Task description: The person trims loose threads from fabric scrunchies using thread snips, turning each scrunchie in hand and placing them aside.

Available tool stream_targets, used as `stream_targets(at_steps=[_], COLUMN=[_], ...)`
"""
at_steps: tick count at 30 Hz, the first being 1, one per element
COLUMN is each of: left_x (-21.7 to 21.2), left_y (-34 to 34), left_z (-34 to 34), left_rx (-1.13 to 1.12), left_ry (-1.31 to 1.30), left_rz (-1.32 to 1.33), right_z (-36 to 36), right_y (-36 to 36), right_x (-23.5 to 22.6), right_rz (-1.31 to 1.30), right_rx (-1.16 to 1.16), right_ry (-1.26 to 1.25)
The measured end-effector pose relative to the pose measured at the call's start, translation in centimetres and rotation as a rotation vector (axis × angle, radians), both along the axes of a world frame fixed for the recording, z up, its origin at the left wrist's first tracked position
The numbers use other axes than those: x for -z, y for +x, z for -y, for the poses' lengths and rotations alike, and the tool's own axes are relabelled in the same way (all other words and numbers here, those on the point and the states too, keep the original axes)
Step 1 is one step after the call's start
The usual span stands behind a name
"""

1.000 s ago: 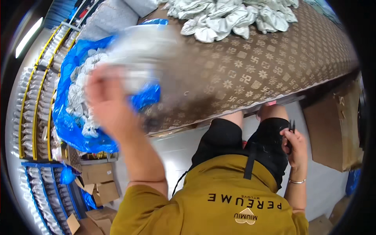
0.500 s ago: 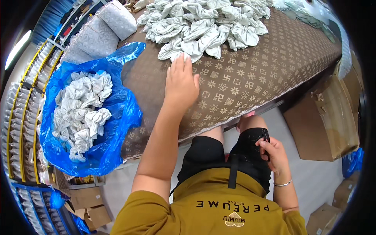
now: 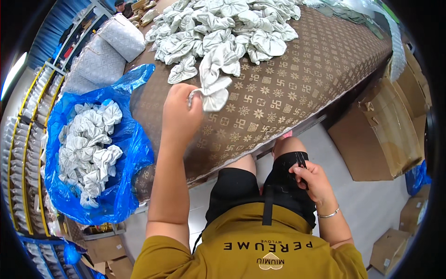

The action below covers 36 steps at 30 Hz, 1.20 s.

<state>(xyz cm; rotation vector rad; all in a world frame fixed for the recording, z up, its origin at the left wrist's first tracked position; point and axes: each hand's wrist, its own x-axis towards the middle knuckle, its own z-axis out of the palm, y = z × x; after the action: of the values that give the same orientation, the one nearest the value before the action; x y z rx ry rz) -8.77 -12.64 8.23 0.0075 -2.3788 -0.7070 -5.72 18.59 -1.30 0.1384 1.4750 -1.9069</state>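
My left hand [image 3: 183, 109] is closed on the edge of a pale grey ruffled cloth piece that looks like a scrunchie [image 3: 216, 95]. It hangs at the near side of the pile, and a stretched length of the same cloth runs from it back into the heap. Many more scrunchies [image 3: 223, 28] lie heaped on the brown patterned table cover [image 3: 278, 93]. Low by my right thigh, my right hand [image 3: 312, 179] is closed around small black thread snips [image 3: 301, 171], partly hidden by the fingers.
An open blue plastic bag [image 3: 134, 162] with more scrunchies lies at the left of the table. Behind it stand quilted grey bundles [image 3: 109, 46]. Cardboard boxes [image 3: 371, 135] are on the right, shelves of wrapped goods [image 3: 28, 162] on the left. A person [image 3: 123, 7] is at the far back.
My left hand has gone from lying open at the pile's edge to gripping a scrunchie and drawing it toward me. My right hand still holds the snips. The view has shifted slightly.
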Motion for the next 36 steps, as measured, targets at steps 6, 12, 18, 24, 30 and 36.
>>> stream_targets(at_steps=[6, 12, 18, 24, 30, 36], left_x=[0.3, 4.3, 6.3, 7.2, 6.6, 6.9], left_y=[4.2, 6.5, 7.6, 7.6, 7.1, 6.9], left_z=[-5.1, -9.9, -12.0, -12.5, -11.4, -10.8], left_rx=[0.33, 0.429, 0.611, 0.493, 0.536, 0.512], left_ry=[1.187, 1.173, 0.934, 1.022, 1.524, 1.698], left_rz=[0.405, 0.401, 0.335, 0.462, 0.479, 0.5], right_z=[2.3, 3.4, 3.8, 3.9, 1.9, 1.0], right_y=[-0.2, 0.0, 0.0, 0.3, -0.1, 0.1], right_x=[-3.4, -4.9, -4.7, -3.7, -2.3, -1.1], right_rz=[-0.283, -0.132, -0.077, -0.088, -0.076, -0.075], right_rx=[0.072, 0.118, 0.165, 0.175, 0.18, 0.172], right_ry=[-0.089, -0.294, -0.227, -0.199, -0.154, -0.103])
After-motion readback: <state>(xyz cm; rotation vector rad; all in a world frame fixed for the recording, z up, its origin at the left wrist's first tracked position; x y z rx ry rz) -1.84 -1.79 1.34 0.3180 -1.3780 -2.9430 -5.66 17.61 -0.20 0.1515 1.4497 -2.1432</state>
